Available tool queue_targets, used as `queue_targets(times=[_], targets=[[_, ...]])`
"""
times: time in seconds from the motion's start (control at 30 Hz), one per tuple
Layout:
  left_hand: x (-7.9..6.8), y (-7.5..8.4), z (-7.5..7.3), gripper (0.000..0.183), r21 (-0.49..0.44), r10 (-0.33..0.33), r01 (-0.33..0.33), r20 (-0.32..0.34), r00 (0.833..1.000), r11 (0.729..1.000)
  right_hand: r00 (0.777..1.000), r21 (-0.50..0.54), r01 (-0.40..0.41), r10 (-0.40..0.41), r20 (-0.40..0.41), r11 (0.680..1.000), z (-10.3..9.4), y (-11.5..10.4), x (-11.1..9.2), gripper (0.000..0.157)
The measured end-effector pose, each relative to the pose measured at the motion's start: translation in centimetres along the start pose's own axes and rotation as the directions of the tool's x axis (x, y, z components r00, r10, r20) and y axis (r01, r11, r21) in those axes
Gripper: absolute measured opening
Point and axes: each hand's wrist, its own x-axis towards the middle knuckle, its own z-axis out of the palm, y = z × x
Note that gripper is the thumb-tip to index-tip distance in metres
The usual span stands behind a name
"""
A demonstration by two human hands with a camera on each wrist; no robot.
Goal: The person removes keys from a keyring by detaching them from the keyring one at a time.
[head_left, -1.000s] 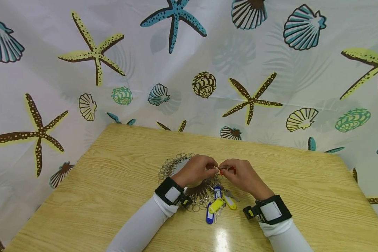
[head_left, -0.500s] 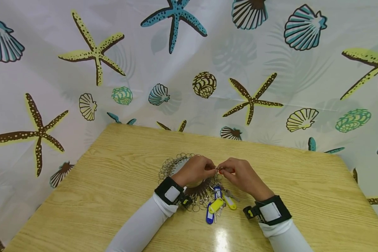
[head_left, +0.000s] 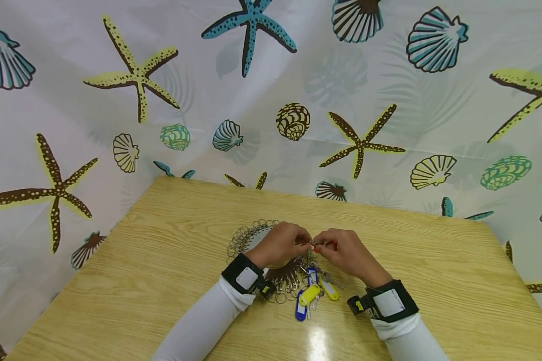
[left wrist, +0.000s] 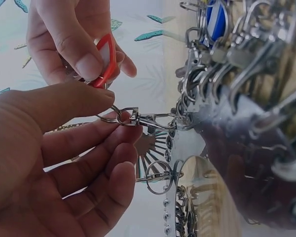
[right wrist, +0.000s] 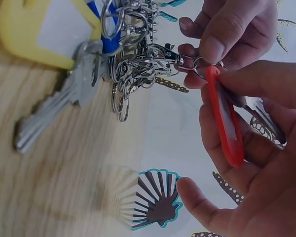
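Observation:
My left hand point(head_left: 277, 244) pinches a metal split ring point(left wrist: 119, 116) between thumb and forefinger. The ring hangs on a swivel clasp point(left wrist: 150, 119), which is hooked to the edge of a round, shiny stand point(left wrist: 232, 111). Close against it, my right hand point(head_left: 347, 249) grips a red key tag point(right wrist: 226, 121) with a white label. A key point(right wrist: 264, 117) lies beside this tag, partly covered by the fingers. The tag's tip touches the split ring; whether it is threaded on cannot be made out.
Many clasps with rings point(head_left: 240, 239) circle the stand on the wooden table point(head_left: 162, 281). Along its near right side are yellow key tags point(head_left: 309, 295), blue key tags point(head_left: 300, 307) and loose-hanging keys point(right wrist: 54, 108). A patterned cloth point(head_left: 271, 75) rises behind the table.
The right fingers have shifted slightly at the ring, and the red tag, mostly covered half a second ago, shows again. The left hand has hardly moved.

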Motion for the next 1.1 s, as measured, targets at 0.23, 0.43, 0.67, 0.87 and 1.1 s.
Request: queue_targets(times=[0.23,0.43,0.67,0.87,1.1], targets=[[0.01,-0.06,0.11,0.023,0.001,0.0,0.0,-0.008,1.0,1.0,1.0,0.008,-0.028,0.028,-0.003,1.0,-0.01,0.19,-0.12,0.011],[0.05,-0.18,0.14,0.024,-0.047,-0.038,0.037,-0.015,0.999,0.998,1.0,-0.029,-0.005,0.004,-0.028,1.0,-0.09,0.4,-0.18,0.011],[0.06,-0.2,0.11,0.021,-0.04,-0.03,0.029,-0.017,0.999,0.999,0.999,-0.037,0.029,-0.03,-0.029,0.999,0.05,0.55,-0.1,0.012],[0.08,-0.12,0.1,0.019,-0.01,0.001,-0.001,-0.024,1.0,1.0,1.0,-0.011,0.011,-0.011,0.0,1.0,0.05,0.33,-0.05,0.011],[0.16,-0.02,0.0,0.018,0.003,0.004,-0.004,-0.034,0.999,1.0,1.0,-0.005,-0.013,0.013,0.007,1.0,-0.13,0.07,-0.03,0.012]])
